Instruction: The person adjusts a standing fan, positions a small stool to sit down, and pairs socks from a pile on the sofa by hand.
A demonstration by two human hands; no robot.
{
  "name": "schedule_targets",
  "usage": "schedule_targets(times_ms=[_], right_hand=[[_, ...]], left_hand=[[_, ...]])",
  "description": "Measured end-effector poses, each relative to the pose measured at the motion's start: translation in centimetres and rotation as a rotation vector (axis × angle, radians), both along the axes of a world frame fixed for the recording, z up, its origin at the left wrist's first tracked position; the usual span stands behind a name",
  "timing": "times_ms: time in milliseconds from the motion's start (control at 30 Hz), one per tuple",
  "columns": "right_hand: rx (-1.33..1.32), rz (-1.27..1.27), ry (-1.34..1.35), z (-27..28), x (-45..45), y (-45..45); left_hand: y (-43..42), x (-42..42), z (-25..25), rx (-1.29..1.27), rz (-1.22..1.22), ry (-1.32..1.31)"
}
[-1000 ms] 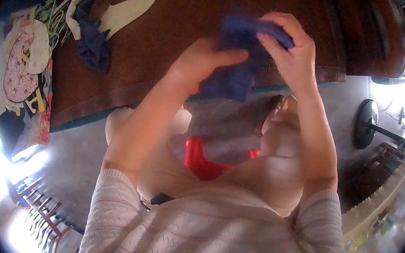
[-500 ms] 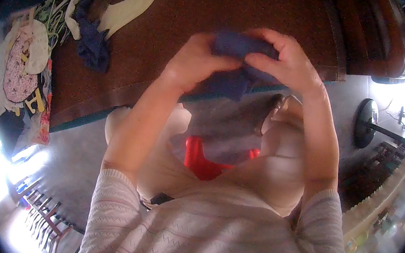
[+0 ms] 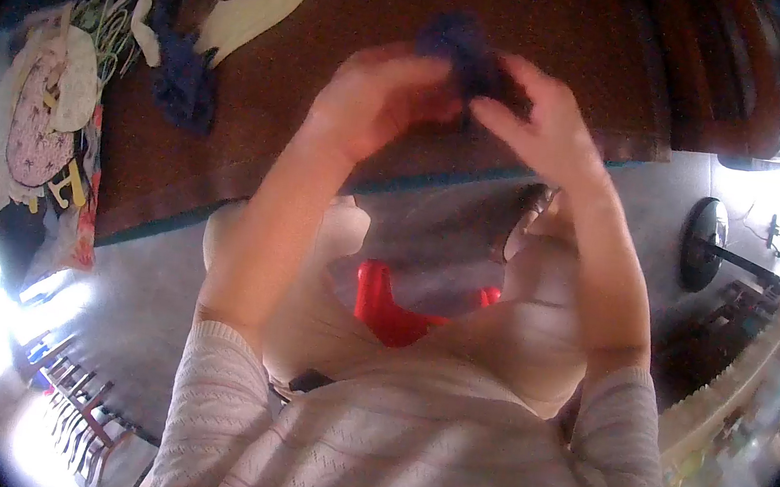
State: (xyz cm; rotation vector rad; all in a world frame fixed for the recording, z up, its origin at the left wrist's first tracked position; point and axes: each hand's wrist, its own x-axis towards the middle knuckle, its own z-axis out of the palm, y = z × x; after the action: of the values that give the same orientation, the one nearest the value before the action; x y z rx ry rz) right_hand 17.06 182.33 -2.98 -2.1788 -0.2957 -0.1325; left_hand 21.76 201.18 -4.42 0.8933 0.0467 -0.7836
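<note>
A bunched dark blue sock [image 3: 460,50] is held up in front of me, over the brown bed-like surface. My left hand [image 3: 378,98] has its fingers closed at the sock's left and lower side; they are smeared by motion. At its right edge, my right hand [image 3: 548,127] grips the sock with thumb and forefinger. To the left on the brown surface lies another dark blue sock [image 3: 182,85], crumpled lengthwise. Beside it stretches a long cream sock [image 3: 267,13].
The brown surface [image 3: 325,140] has a teal lower edge. Thin green hangers [image 3: 111,29] and heaped clothes [image 3: 42,127] are at the left. A red stool [image 3: 391,316] shows between my legs. A round black base with a pole [image 3: 704,243] stands at the right.
Both hands have shifted slightly, and the blue sock has gone from a wide, hanging shape to a smaller bunch held higher up.
</note>
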Motion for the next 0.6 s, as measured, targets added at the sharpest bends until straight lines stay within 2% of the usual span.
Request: schedule_targets(times_ms=[33,67,167,267,367,467,600], right_hand=[[0.109,0.051,0.152,0.4,0.1,-0.3],[0.34,0.07,0.225,0.5,0.1,-0.3],[0.203,-0.016,0.151,-0.7,0.6,-0.5],[0.274,-0.083,0.213,-0.5,0.5,-0.2],[0.307,-0.116,0.232,-0.1,0.4,0.0],[0.376,-0.146,0.266,-0.5,0.5,0.2],[0.437,-0.173,0.294,-0.2,0.4,0.6]], left_hand=[[0.2,0.1,0.4,-0.007,-0.027,-0.045],[0.3,0.2,0.6,-0.014,-0.055,-0.09],[0.3,0.2,0.1,0.191,-0.196,-0.325],[-0.9,-0.9,0.4,0.542,-0.004,-0.737],[-1.1,-1.6,1.8,0.75,0.027,-0.9],[-1.1,-1.0,0.1,0.822,0.224,-1.283],[-1.4,-1.7,0.8,0.937,0.235,-1.285]])
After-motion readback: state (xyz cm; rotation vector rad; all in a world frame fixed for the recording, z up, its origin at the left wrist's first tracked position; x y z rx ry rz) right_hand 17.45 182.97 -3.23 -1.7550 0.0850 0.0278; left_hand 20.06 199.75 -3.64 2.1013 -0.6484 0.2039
